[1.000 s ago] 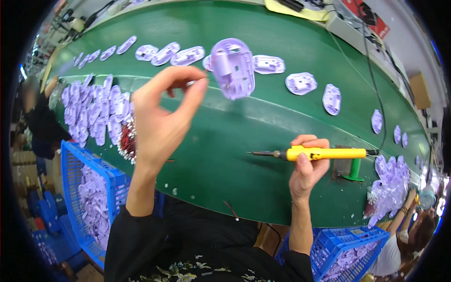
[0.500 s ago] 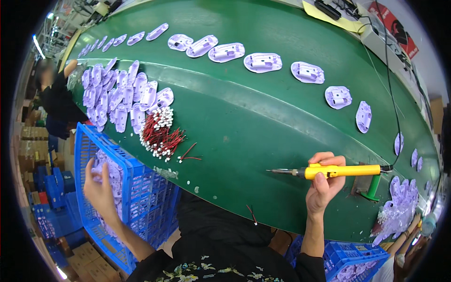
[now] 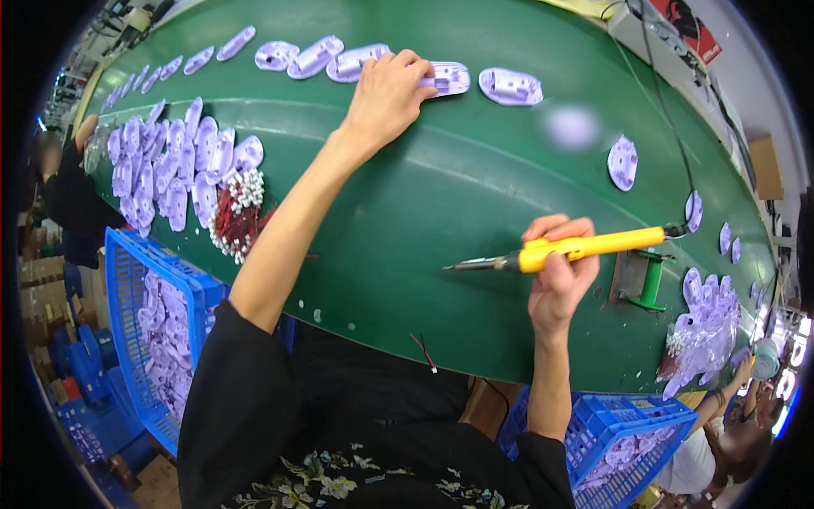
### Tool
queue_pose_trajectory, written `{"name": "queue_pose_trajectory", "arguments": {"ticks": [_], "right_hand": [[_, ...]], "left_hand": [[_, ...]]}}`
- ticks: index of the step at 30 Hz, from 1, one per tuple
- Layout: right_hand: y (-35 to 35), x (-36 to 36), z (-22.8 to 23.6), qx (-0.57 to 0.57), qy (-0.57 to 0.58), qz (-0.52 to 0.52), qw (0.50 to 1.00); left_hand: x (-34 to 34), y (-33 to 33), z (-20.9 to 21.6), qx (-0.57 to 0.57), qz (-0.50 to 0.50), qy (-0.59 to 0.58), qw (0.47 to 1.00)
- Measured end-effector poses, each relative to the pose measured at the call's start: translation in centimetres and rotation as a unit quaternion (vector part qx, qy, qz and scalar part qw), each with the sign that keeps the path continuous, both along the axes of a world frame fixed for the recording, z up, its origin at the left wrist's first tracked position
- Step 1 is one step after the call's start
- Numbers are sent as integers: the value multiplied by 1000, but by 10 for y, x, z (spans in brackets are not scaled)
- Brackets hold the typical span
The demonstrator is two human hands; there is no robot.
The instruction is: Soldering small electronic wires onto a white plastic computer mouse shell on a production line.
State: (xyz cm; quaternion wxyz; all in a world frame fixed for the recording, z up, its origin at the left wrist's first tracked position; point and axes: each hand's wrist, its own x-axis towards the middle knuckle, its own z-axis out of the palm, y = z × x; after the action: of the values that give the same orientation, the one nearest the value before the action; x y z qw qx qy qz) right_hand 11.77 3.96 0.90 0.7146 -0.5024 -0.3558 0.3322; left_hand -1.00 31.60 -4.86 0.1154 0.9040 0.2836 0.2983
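My left hand (image 3: 388, 95) reaches across to the far row, its fingers closed over the left end of a purple plastic shell (image 3: 451, 80). The hand hides part of that shell. In my right hand (image 3: 561, 276) is a yellow soldering iron (image 3: 598, 244), its thin tip pointing left above the green table (image 3: 381, 220). Beneath my left forearm lies a bundle of red wires with white connectors (image 3: 237, 212), partly covered. A single loose wire (image 3: 421, 348) rests near the table's front edge.
More shells curve along the far side, one purple patch blurred. A pile of shells (image 3: 174, 165) lies at left, another (image 3: 712, 314) at right. Blue crates (image 3: 140, 356) of shells stand below the table. A green-framed stand (image 3: 651, 282) is right of my hand. Co-workers sit at both sides.
My left hand has moved from over the left crate to the far row and closed on a shell. My right hand still holds the iron. The view has shifted.
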Motion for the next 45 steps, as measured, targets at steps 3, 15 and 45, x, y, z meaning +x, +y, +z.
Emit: {"name": "queue_pose_trajectory", "arguments": {"ticks": [3, 15, 45], "right_hand": [[-5, 12, 4, 15, 54, -12, 998], [-2, 9, -5, -18, 57, -6, 998], [0, 7, -11, -18, 48, 5, 999]], "left_hand": [[-28, -65, 47, -71, -96, 57, 991], [-131, -242, 62, -118, -207, 198, 951], [-143, -223, 19, -605, -26, -271, 749]]}}
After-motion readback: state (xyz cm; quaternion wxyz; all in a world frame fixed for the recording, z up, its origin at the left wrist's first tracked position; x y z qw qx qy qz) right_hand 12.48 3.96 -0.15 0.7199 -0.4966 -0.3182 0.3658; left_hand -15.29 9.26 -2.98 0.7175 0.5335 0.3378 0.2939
